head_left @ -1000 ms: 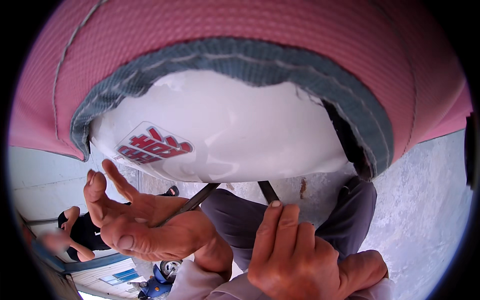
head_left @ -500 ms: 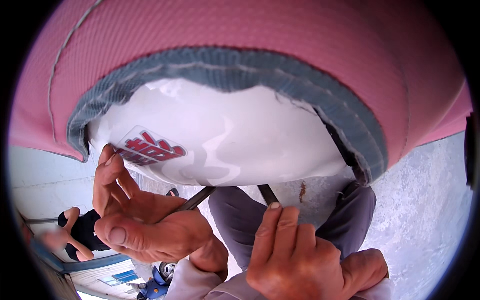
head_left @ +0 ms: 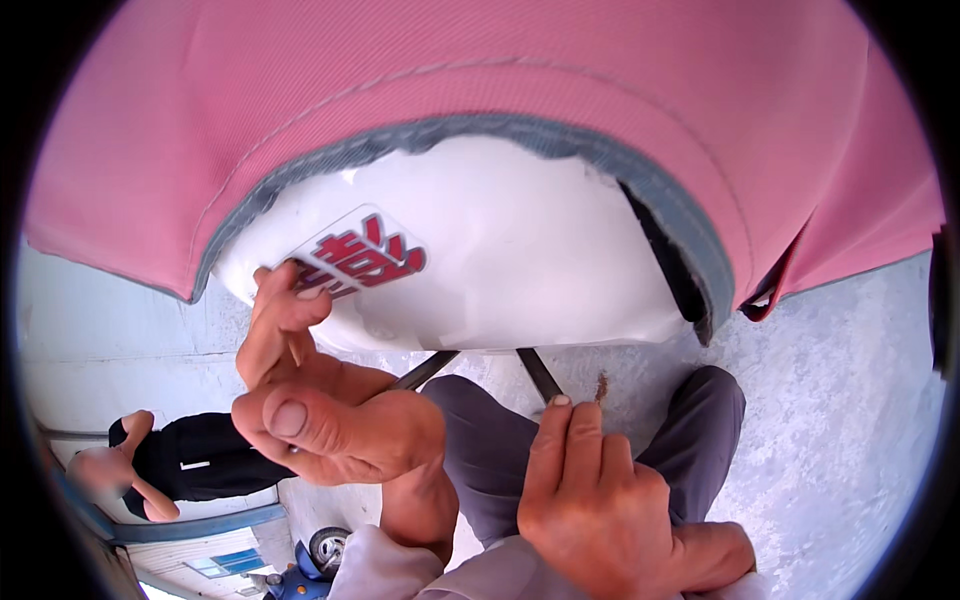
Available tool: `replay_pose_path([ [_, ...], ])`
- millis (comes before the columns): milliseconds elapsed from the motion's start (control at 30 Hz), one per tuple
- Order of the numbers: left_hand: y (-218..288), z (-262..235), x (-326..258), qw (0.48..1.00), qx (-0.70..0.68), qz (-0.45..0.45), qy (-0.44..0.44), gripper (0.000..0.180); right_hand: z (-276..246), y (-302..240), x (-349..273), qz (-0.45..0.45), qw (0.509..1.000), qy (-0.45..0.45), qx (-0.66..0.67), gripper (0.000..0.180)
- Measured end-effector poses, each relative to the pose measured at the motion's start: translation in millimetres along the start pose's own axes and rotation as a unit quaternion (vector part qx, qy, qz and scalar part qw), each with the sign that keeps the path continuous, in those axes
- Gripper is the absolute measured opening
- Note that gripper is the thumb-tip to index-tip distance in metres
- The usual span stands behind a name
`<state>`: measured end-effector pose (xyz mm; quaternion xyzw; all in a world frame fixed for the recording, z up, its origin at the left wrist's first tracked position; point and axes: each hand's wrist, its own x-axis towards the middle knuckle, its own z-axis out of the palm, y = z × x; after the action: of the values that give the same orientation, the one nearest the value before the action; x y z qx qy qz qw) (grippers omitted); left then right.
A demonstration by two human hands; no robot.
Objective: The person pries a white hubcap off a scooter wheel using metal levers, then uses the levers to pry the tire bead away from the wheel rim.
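Observation:
A pink fabric cover (head_left: pixel 480 110) with a grey hem (head_left: pixel 560 135) lies draped over a white rounded object (head_left: pixel 520 260) that carries a red sticker (head_left: pixel 365 255). My left hand (head_left: pixel 320 400) is raised palm-up under the white surface, its fingertips touching the surface beside the sticker, holding nothing. Below the white object, my right hand (head_left: pixel 600 500) rests with fingers together and extended, tips near two dark metal legs (head_left: pixel 535 370). My grey trouser legs (head_left: pixel 490 450) lie beneath both hands.
The ground is pale concrete (head_left: pixel 840 400). Another person in a black top (head_left: pixel 195 460) stands at the lower left. Near the bottom edge a blue scooter's wheel (head_left: pixel 325 548) shows.
My left hand has lifted from beneath the white object up to its surface, fingers now reaching the sticker. The pink cover has shifted slightly. My right hand has stayed in place.

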<state>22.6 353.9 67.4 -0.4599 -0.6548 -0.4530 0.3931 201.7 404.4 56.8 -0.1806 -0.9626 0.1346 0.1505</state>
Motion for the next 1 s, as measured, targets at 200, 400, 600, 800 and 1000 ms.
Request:
replay_pose_path([
  [200,1.0,1.5,-0.9,1.000,-0.002,0.017,0.013,0.047,-1.7,-2.1,-8.5,0.004,1.000,-0.013,0.008,0.035],
  [400,-4.6,-2.5,1.0,1.000,-0.008,0.014,0.015,0.048,-6.4,6.8,11.0,-0.027,0.998,-0.050,0.032,0.038],
  [600,-3.7,-8.3,1.5,0.999,0.008,0.038,-0.017,0.046,-6.5,3.9,2.5,0.011,0.999,0.008,0.033,0.037],
  [800,4.3,-2.7,1.5,0.999,0.011,0.011,-0.043,0.039,-6.3,-12.4,-9.3,0.018,1.000,0.016,0.017,0.039],
  [1000,-0.1,-10.8,9.0,0.997,0.025,0.035,-0.066,0.040,-5.7,8.5,15.7,-0.053,0.994,-0.058,0.070,0.041],
])
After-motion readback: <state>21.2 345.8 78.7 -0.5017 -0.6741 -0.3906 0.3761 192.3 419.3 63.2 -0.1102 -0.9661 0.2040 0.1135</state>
